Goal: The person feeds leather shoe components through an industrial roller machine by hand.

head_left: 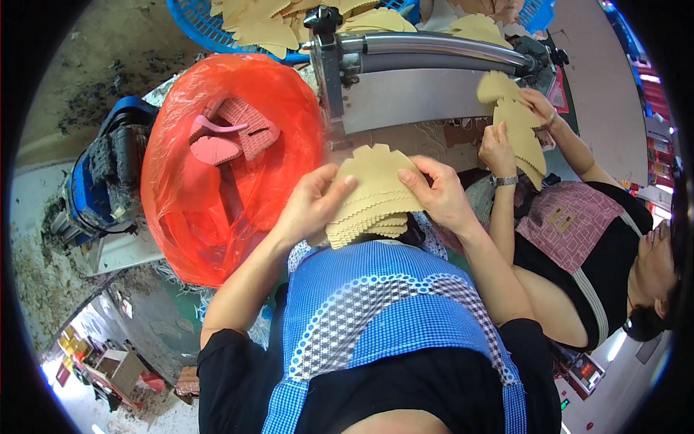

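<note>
A stack of thin tan cut pieces with zigzag-notched edges is spread in front of my blue checked apron. My left hand grips its left side, thumb on top and fingers underneath. On the opposite side my right hand pinches the stack the same way, its thumb lying on the top piece. The lower pieces fan out toward me in steps. More tan pieces show below the fan, close to the apron; what supports them is hidden.
A red plastic bag with pink pieces stands at my left, beside a dirty blue machine. Ahead is a machine with a metal roller. Behind it, a blue basket holds tan pieces. A co-worker's hands hold similar pieces at right.
</note>
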The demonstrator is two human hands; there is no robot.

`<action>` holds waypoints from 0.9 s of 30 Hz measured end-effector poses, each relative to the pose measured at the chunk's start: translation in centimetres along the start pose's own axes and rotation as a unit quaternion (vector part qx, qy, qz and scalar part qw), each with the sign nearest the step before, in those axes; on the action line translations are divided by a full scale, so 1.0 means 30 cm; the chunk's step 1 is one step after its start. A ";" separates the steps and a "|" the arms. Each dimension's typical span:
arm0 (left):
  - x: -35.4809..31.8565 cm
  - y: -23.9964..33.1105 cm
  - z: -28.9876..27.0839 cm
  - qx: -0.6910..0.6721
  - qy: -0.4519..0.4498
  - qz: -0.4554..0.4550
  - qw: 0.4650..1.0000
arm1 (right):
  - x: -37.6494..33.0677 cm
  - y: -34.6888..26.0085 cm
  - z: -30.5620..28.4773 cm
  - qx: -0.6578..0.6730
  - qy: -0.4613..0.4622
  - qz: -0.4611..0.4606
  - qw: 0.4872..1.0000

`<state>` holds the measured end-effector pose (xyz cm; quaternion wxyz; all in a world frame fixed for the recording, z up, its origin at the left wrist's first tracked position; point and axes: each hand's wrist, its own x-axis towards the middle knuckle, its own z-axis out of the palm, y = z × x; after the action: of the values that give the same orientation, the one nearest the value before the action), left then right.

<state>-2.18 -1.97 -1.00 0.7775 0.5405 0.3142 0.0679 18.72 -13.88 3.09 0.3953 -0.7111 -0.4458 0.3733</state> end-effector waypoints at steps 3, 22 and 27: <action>0.024 0.020 0.004 -0.056 0.000 -0.004 0.998 | 0.017 0.018 -0.019 0.050 0.018 0.011 0.999; 0.037 0.071 -0.044 -0.040 0.102 0.038 0.993 | 0.348 0.064 -0.140 0.293 0.004 0.133 0.947; 0.040 0.090 -0.001 -0.138 0.001 0.051 0.989 | 0.225 0.012 -0.122 0.030 -0.069 0.057 0.996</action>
<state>-0.63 -0.30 0.88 0.8397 0.4434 0.2746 0.1511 24.27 -8.55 3.06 0.3630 -0.6957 -0.4197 0.4562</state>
